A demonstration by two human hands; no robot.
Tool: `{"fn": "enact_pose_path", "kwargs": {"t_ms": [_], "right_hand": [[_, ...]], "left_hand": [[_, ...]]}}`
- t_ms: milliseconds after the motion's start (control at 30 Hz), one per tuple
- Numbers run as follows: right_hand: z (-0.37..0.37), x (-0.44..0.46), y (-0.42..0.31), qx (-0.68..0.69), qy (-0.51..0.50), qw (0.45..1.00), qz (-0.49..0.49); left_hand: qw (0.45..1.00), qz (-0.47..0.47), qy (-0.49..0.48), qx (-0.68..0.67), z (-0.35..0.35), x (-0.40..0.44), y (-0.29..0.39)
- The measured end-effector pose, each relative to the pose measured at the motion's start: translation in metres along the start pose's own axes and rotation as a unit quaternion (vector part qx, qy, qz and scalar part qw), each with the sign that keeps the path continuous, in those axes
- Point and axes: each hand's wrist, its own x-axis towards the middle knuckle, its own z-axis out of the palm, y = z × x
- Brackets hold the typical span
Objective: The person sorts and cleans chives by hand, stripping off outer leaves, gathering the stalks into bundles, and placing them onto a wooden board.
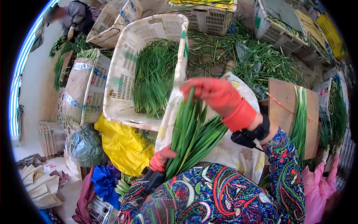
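Observation:
My left hand [163, 157], in a red rubber glove, is closed around the lower part of a bunch of green chives [184, 127] above my lap. Some of the long flat leaves stand up, while others fan out to the right over a pale patterned cloth [235, 147]. At the upper tips of the bunch is my right hand [220, 99], in a matching glove. Its bent fingers are smeared by motion, and a leaf tip shows against them. Whether they grip the leaves is unclear. More chives [154, 76] lie in the white plastic crate [128, 121] ahead.
To my right, a tied bundle of chives [299, 123] lies on a brown board [279, 119]. Loose leaves [257, 63] litter the floor ahead. A yellow bag [123, 145] and a plastic-wrapped bundle [85, 145] are on the left. Another person [78, 18] bends over greens at upper left.

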Motion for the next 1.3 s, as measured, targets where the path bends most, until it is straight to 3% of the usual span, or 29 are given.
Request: {"fn": "enact_pose_path", "kwargs": {"t_ms": [33,133,200,300,367,467,533,600,667,767,867,900,1000,1033,1133,1167,1300], "right_hand": [[-0.009,0.008,-0.006,0.024,0.019,0.999,0.022],[-0.046,0.027,-0.028,0.012,0.079,0.996,0.047],[-0.07,0.033,-0.035,0.01,0.178,0.983,0.037],[-0.138,0.038,-0.062,-0.178,0.233,0.956,-0.028],[-0.215,0.03,-0.06,-0.556,0.333,0.761,-0.026],[-0.15,0.013,-0.072,-0.629,0.262,0.721,-0.131],[-0.078,0.004,-0.078,-0.51,0.039,0.857,0.059],[-0.019,-0.013,-0.056,-0.558,-0.002,0.83,0.003],[0.011,-0.025,-0.027,-0.619,-0.058,0.783,0.02],[0.033,-0.022,-0.006,-0.621,-0.137,0.749,0.185],[0.031,-0.025,0.009,-0.5,-0.152,0.838,0.154],[0.028,-0.022,0.015,-0.476,-0.165,0.841,0.199],[0.011,-0.031,0.027,-0.523,-0.162,0.832,0.086],[0.01,-0.029,0.027,-0.544,-0.137,0.816,0.137],[-0.008,-0.031,0.024,-0.732,-0.015,0.678,-0.074],[-0.02,-0.03,0.024,-0.789,-0.036,0.607,-0.089],[-0.104,-0.007,0.034,-0.945,-0.112,0.276,-0.138]], "left_hand": [[0.999,0.004,-0.052,-0.014,-0.002,0.002,0.004],[0.999,0.015,-0.043,0.019,0.031,-0.002,0.014],[0.999,0.004,-0.029,0.025,0.028,-0.003,0.013],[1.0,0.014,-0.021,-0.01,0.012,-0.004,0.006],[0.997,0.032,-0.029,-0.064,-0.004,-0.004,-0.001],[0.989,0.062,-0.092,-0.097,-0.007,0.002,0.003],[0.988,0.079,-0.103,-0.085,-0.018,0.007,0.003],[0.99,0.085,-0.088,-0.072,-0.025,0.008,0.004],[0.991,0.077,-0.084,-0.076,-0.015,0.007,0.007],[0.99,0.079,-0.091,-0.069,-0.016,0.001,0.004],[0.986,0.076,-0.089,-0.119,-0.017,-0.002,0.001],[0.986,0.092,-0.075,-0.113,-0.011,-0.002,0.002],[0.98,0.119,-0.102,-0.123,-0.005,0.002,0.002],[0.984,0.121,-0.073,-0.112,-0.002,0.002,0.003],[0.993,0.107,0.017,-0.041,-0.003,-0.003,0.0],[0.992,0.109,-0.018,-0.057,-0.003,-0.001,0.0],[0.998,0.065,0.017,0.011,0.02,-0.003,0.009]]}}
